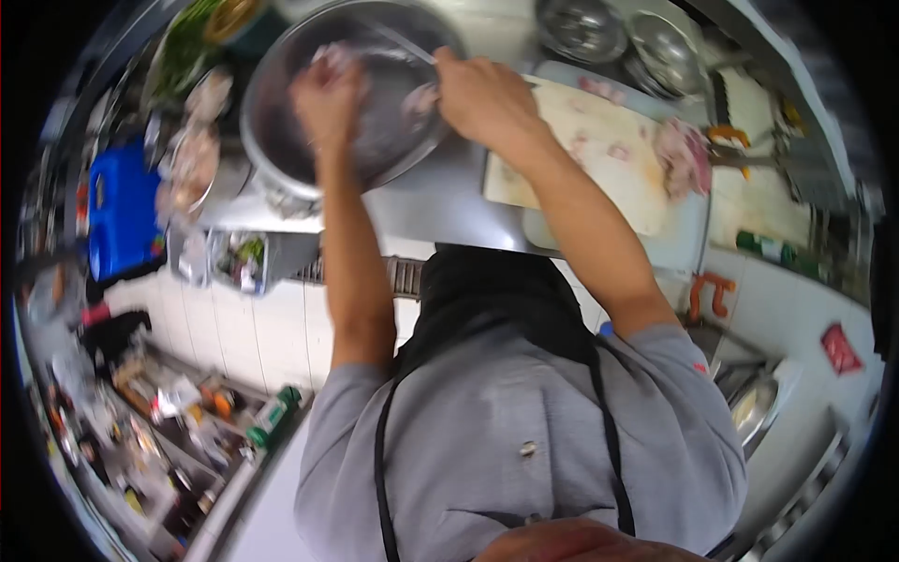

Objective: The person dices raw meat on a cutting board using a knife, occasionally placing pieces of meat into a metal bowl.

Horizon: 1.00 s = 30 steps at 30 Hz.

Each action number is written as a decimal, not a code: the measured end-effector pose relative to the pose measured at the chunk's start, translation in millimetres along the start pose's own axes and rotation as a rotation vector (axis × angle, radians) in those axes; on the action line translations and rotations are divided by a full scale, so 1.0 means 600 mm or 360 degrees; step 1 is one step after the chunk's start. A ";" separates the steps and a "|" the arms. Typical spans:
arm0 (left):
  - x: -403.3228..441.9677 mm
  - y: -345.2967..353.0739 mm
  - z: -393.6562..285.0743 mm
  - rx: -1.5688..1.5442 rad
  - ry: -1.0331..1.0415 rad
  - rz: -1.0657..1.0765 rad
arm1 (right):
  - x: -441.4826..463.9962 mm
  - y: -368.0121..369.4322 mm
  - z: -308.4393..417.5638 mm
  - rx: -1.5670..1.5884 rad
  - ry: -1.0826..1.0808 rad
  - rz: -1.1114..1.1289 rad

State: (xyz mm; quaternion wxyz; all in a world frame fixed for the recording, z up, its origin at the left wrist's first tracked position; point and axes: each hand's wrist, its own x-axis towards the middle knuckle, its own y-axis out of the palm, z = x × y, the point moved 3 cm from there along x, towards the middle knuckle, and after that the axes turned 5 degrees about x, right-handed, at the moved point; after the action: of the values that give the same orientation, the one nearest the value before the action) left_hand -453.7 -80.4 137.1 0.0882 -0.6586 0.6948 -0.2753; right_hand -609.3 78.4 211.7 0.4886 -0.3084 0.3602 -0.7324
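My right hand (487, 101) is closed around the handle of a knife; its thin blade (403, 43) reaches left over a large metal bowl (264, 155). Inside the bowl's outline my left hand (330, 101) is blurred, its fingers closed on a piece of raw meat (331, 58). Another pale pink meat piece (421, 99) shows beside my right hand, near the bowl's right wall. To the right lies a white cutting board (629, 192) with small scraps on it. A larger chunk of raw meat (684, 157) rests at the board's right edge.
Two metal bowls (667, 51) stand behind the board. Bagged pale food (195, 164) and a blue container (124, 211) are at left. A bin (245, 262) with scraps sits below the steel counter (440, 211). Orange-handled tools (729, 137) lie at right.
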 end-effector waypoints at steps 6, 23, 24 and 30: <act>-0.024 -0.032 -0.133 0.0335 0.0649 -0.0371 | -0.134 -0.070 -0.108 -0.0059 0.0380 0.0031; -0.298 0.599 -0.258 0.0693 0.1329 0.1020 | -0.497 -0.140 -0.366 -0.0285 0.1383 -0.0092; -0.297 0.595 -0.250 0.0703 0.1327 0.1035 | -0.499 -0.132 -0.368 -0.0268 0.1381 -0.0073; -0.307 0.428 -0.221 0.0622 0.1519 0.1553 | -0.450 -0.116 -0.375 -0.0363 0.1235 -0.0040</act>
State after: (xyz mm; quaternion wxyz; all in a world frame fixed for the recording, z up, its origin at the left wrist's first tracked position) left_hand -718.8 127.7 75.3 0.0040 -0.0520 0.8112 -0.5825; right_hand -735.0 400.9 118.5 0.2701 -0.0656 0.5930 -0.7557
